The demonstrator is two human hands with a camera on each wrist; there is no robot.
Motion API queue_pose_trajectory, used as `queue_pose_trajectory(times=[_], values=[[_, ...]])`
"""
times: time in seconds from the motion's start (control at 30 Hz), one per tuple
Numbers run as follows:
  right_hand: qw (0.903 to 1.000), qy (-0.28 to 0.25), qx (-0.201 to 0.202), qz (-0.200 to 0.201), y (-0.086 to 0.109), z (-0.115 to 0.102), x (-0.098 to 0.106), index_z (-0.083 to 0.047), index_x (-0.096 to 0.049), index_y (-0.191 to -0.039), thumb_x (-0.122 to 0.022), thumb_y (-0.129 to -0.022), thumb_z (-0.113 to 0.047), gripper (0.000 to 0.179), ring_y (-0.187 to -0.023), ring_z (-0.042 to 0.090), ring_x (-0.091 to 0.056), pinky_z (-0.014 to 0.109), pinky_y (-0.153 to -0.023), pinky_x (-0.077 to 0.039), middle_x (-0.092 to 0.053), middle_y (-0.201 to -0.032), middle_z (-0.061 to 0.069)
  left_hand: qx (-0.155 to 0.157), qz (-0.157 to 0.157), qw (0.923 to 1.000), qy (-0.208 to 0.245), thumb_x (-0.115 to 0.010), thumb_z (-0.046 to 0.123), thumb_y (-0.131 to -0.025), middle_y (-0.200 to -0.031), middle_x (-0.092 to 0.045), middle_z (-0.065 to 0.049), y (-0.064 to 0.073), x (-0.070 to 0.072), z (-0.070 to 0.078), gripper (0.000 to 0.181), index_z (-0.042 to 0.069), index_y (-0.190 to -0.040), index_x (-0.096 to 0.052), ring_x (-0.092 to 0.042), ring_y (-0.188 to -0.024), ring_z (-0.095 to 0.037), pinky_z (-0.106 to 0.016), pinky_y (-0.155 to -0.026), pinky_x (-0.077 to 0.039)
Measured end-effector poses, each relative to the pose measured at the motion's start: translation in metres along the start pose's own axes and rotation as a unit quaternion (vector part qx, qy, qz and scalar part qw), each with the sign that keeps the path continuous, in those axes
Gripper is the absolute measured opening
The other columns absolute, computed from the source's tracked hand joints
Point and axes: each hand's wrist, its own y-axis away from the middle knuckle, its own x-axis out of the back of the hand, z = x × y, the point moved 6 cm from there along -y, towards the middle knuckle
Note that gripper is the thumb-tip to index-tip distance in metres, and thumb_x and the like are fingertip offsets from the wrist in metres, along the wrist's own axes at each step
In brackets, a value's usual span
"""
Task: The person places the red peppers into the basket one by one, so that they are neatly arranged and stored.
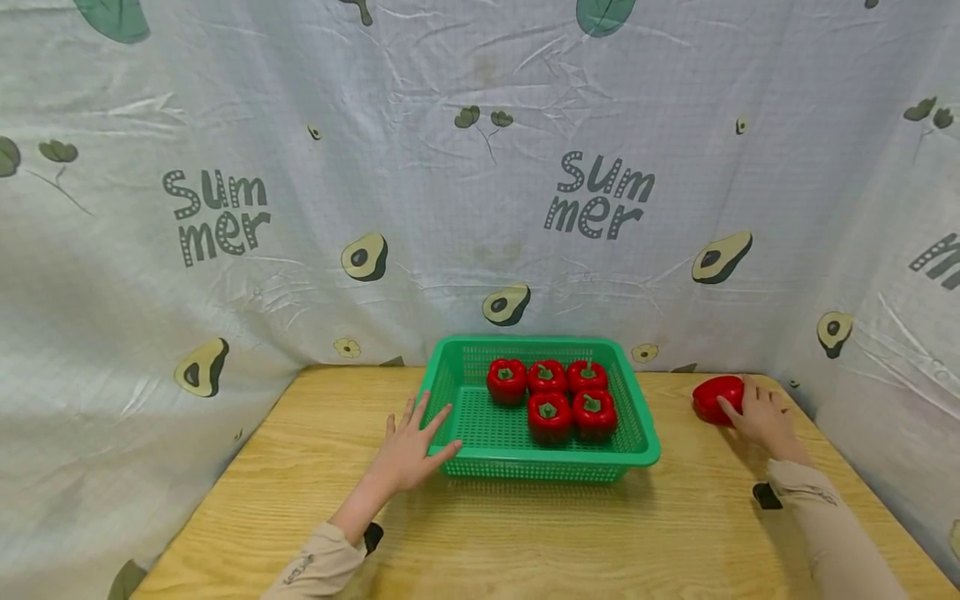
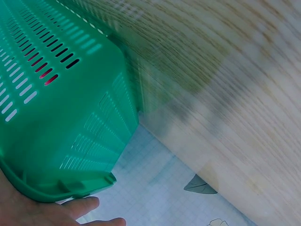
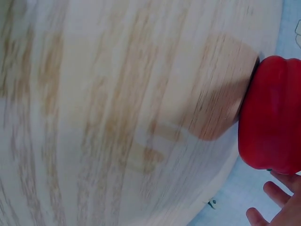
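A green plastic basket stands on the table with several red bell peppers upright in its middle and right side, green stems up. My left hand spreads its fingers over the basket's left edge; in the left wrist view its fingers are at the basket rim. Off to the right, another red bell pepper lies on its side. My right hand holds that pepper at one end, thumb in front. In the right wrist view, fingers show at the end of this pepper.
The wooden table meets a printed cloth hanging behind it and at both sides. The right-hand pepper is close to the table's far right corner. Inside the basket, bare mesh floor shows at the left.
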Motion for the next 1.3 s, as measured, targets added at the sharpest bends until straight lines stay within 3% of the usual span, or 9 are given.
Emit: queue_pose_trajectory(times=[0.2,0.57,0.77,1.1,1.3], values=[[0.9998,0.018,0.0,-0.011,0.001,0.002,0.0,0.02,-0.021,-0.128,-0.032,-0.089,-0.058,0.087,-0.107,0.057,-0.023,0.071,-0.082,-0.021,-0.031,-0.116,0.043,0.007,-0.011,0.9999,-0.003,-0.044,0.054,-0.087,-0.15,-0.011,-0.016,0.001,-0.001,0.0,0.064,0.022,-0.141,-0.03,-0.005,-0.138,-0.036,-0.067,-0.1,-0.014],[0.9995,-0.005,0.028,0.012,0.008,0.005,0.005,0.02,-0.025,-0.124,-0.057,-0.082,-0.047,0.085,-0.102,0.057,-0.025,0.067,-0.074,-0.024,-0.033,-0.113,0.041,0.007,-0.004,1.0,0.005,-0.044,0.053,-0.087,-0.15,-0.011,-0.016,0.002,0.001,0.0,0.064,0.022,-0.14,-0.03,-0.006,-0.138,-0.036,-0.067,-0.099,-0.014],[0.9993,-0.026,0.026,0.003,0.008,0.007,0.004,0.019,-0.022,-0.124,-0.062,-0.08,-0.043,0.086,-0.103,0.054,-0.024,0.062,-0.074,-0.023,-0.036,-0.112,0.039,0.005,-0.001,1.0,0.004,-0.045,0.053,-0.087,-0.149,-0.012,-0.017,0.0,0.003,0.0,0.063,0.021,-0.14,-0.032,-0.007,-0.137,-0.038,-0.067,-0.099,-0.014],[0.9988,-0.017,0.046,0.006,0.011,0.004,0.007,0.015,-0.022,-0.126,-0.067,-0.076,-0.035,0.084,-0.097,0.05,-0.028,0.06,-0.069,-0.03,-0.037,-0.113,0.038,-0.001,0.005,1.0,-0.002,-0.044,0.053,-0.087,-0.149,-0.013,-0.018,-0.001,0.005,0.002,0.063,0.02,-0.14,-0.033,-0.008,-0.137,-0.039,-0.067,-0.099,-0.015],[0.9975,-0.011,0.063,0.029,0.017,0.002,0.01,0.014,-0.029,-0.121,-0.072,-0.071,-0.033,0.081,-0.091,0.052,-0.031,0.058,-0.066,-0.033,-0.036,-0.105,0.04,0.002,0.0,1.0,-0.004,-0.044,0.053,-0.087,-0.149,-0.013,-0.018,0.001,0.003,0.002,0.063,0.021,-0.14,-0.033,-0.008,-0.137,-0.039,-0.067,-0.099,-0.015]])
